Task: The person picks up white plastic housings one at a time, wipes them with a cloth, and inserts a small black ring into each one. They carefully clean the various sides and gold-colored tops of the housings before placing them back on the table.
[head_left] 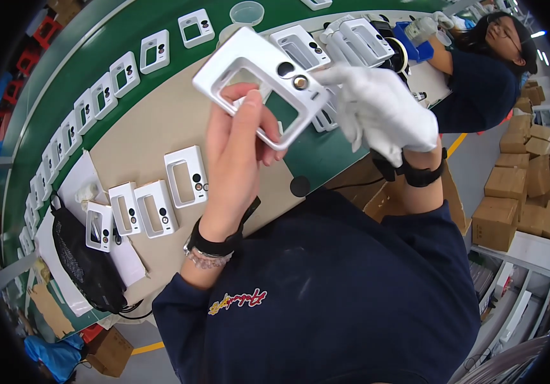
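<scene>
A white plastic housing point(227, 61) with a large rounded rectangular opening, a black round hole and a brass-coloured round part is held up over the table. My bare left hand point(240, 137) grips it, thumb and fingers closed around the frame through the opening. Beside its right edge is my right hand point(384, 109) in a white glove, the index finger stretched toward the corner near the brass-coloured part. The other gloved fingers hang loosely bent, with nothing visible in them. Whether the fingertip touches the housing I cannot tell.
Similar white housings point(185, 176) lie on the beige table point(147, 121), with more lined along the green surface point(179, 61) and stacked at the right. A black mesh pouch point(83, 249) lies at the left. A co-worker point(486, 83) sits at the right near a blue bin point(416, 45). Cardboard boxes point(499, 192) stand behind.
</scene>
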Action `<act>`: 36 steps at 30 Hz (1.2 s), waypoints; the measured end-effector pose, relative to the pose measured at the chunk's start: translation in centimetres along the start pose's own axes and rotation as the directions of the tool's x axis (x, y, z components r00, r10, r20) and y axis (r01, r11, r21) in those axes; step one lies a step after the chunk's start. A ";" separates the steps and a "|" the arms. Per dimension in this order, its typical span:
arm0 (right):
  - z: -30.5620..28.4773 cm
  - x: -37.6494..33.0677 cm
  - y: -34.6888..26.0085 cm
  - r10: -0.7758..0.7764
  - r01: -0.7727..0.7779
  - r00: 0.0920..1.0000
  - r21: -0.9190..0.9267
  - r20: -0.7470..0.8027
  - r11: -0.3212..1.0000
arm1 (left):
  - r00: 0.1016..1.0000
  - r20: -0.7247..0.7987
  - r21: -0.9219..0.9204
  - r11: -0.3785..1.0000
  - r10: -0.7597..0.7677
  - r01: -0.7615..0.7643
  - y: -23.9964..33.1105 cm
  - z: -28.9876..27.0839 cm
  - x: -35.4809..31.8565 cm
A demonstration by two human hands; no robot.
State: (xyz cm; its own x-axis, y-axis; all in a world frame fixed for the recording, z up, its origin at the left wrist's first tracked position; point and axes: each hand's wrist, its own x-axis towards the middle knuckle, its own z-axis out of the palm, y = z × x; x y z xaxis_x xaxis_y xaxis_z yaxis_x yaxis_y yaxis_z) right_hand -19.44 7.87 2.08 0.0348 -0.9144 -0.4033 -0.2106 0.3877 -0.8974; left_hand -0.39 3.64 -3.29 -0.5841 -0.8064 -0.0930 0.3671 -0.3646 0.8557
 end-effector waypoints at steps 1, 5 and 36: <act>-0.7 -0.2 0.6 0.001 -0.001 1.000 0.003 -0.002 1.000 | 0.999 -0.030 -0.008 1.000 0.014 -0.014 -0.1 0.1 0.1; -2.1 -0.7 2.1 -0.229 0.249 0.955 0.094 -0.189 0.964 | 0.995 -0.086 -0.025 0.999 0.042 -0.045 -0.4 0.3 0.3; -2.5 14.0 5.8 -0.155 -0.245 0.916 -0.822 -0.370 0.515 | 0.999 0.049 0.655 0.756 -0.012 -0.023 -1.6 -4.9 -2.5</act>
State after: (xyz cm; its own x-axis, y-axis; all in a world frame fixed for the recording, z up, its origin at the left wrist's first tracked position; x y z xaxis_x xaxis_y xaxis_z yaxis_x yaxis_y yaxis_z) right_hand -22.62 -2.95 -8.33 -0.2969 -0.9408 -0.1637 -0.9197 0.3278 -0.2162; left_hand 4.03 3.95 -6.95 -0.6231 -0.7782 -0.0783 -0.1830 0.0478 0.9819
